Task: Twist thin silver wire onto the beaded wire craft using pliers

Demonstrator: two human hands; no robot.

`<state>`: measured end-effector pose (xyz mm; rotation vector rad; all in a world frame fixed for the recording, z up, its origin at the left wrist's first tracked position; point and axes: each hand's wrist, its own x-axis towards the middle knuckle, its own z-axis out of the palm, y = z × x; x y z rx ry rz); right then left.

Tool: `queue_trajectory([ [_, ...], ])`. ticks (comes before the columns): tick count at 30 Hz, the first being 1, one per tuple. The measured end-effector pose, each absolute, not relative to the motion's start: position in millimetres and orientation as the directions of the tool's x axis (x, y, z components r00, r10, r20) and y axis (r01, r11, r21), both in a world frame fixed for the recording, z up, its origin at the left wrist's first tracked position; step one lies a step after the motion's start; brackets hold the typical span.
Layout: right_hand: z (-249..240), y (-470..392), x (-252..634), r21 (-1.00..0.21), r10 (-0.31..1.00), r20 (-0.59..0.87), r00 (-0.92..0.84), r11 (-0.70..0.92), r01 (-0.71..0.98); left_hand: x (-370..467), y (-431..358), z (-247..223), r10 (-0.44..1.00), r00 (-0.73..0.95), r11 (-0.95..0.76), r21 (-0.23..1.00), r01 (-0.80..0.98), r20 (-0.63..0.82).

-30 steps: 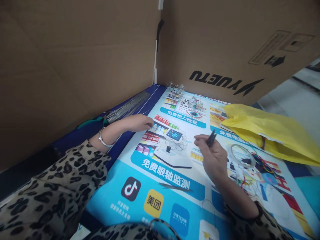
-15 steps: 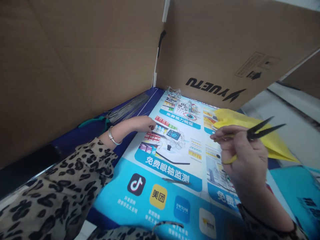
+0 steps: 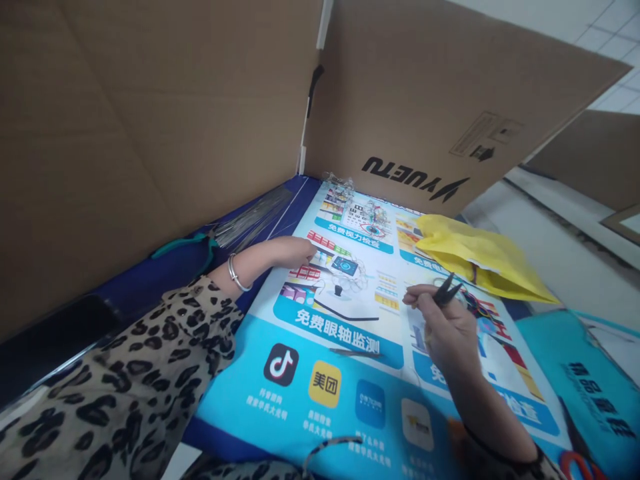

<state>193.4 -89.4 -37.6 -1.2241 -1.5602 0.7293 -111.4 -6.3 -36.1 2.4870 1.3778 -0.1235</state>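
My left hand (image 3: 295, 253) rests low over the printed poster (image 3: 340, 307), its fingers closed; whatever they pinch, if anything, is too small to make out. Beside its fingertips lies a loose tangle of fine wire (image 3: 361, 275). My right hand (image 3: 447, 327) is closed around black-jawed pliers (image 3: 447, 293), the pointed jaws sticking up past the thumb and slightly apart. The palm hides their handles. Right thumb and forefinger tips come together above the poster. Dark thin strands (image 3: 356, 352) lie nearer me, and coloured threads (image 3: 477, 303) show behind my right hand.
Tall cardboard panels (image 3: 390, 100) stand at the left and back. On the blue surface at left lie teal-handled pliers (image 3: 185, 245) and a bundle of straight wires (image 3: 255, 213). A yellow bag (image 3: 480, 257), a teal packet (image 3: 565, 367) and a red-handled tool (image 3: 570, 463) are at right.
My right hand has moved left and a little down with the pliers, whose jaws now look closer together. The view has shifted slightly; my left hand keeps nearly the same place.
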Motion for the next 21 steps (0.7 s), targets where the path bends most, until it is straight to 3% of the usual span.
queue_trajectory([
  [4,-50.7,-82.5,196.0,-0.786,0.881,0.469,0.059,0.386,0.483,-110.8,-8.5,-32.2,0.814,0.538,-0.510,0.174,0.842,-0.219],
  [8,-51.3,-72.1,201.4,-0.838,0.802,0.524,0.286,0.425,0.342,-113.7,-8.8,-30.4,0.813,0.537,-0.513,0.161,0.843,-0.225],
  [13,-29.5,-68.2,214.1,-0.869,0.736,0.484,0.473,0.466,0.166,-115.3,-9.6,-29.3,0.816,0.526,-0.496,0.175,0.850,-0.240],
  [21,10.8,-68.0,253.9,-0.817,0.663,0.493,0.563,0.576,0.038,-117.3,-9.0,-30.0,0.807,0.514,-0.460,0.237,0.856,-0.290],
])
